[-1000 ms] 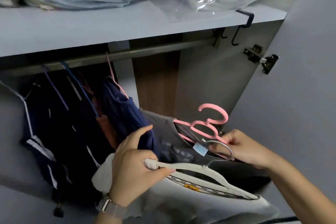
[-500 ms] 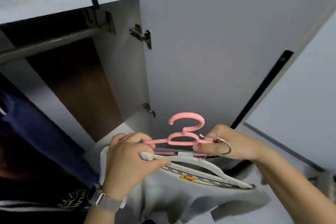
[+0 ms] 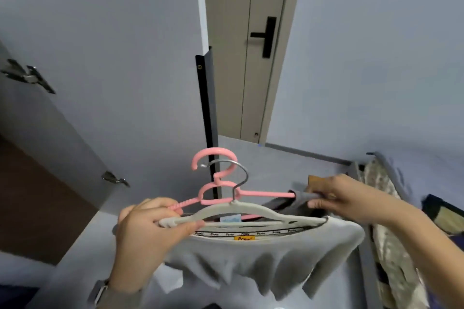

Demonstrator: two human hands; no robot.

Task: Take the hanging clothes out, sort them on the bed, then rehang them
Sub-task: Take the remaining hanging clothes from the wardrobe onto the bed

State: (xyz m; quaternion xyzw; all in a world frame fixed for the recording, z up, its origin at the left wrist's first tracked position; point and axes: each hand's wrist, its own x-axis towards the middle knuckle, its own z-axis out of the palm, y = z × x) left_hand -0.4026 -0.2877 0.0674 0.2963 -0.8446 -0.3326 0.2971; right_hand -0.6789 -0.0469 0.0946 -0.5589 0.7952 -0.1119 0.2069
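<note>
Left hand [image 3: 150,231]: fingers and thumb curled round the left arm ends of two hangers, gripping both together. Right hand [image 3: 344,198]: fingers curled, pinching dark grey cloth at the right end of the rear hanger.

Pink hanger [image 3: 216,183]: thin moulded plastic, smooth, ribbed along the left arm near the grip; broad open hook on top with a closed loop beneath it. It sits behind the other hanger, almost touching it at the neck.

Grey-white hanger [image 3: 241,211]: thicker, matt, gently arched shoulders with a straight lower bar; its bright metal wire hook [image 3: 238,170] stands upright and overlaps the pink hook.

Light grey shirt [image 3: 253,261]: soft knit, hangs from the grey-white hanger in loose vertical folds; collar tape printed with repeated lettering and a small yellow label at centre. Left shoulder is off the hanger arm, right shoulder still over its end.

Dark grey garment [image 3: 298,197]: on the pink hanger, mostly hidden behind the shirt.

Both hangers are held out in the open, level, between wardrobe and bed.

Edges: open wardrobe door [image 3: 100,57] at left, flat and smooth, its dark edge strip directly behind the hooks. Room door [image 3: 246,45], beige, with black lever handle, well behind. Bed [image 3: 391,208] with patterned cover at lower right, just beside the right forearm. Bare floor lies between.
</note>
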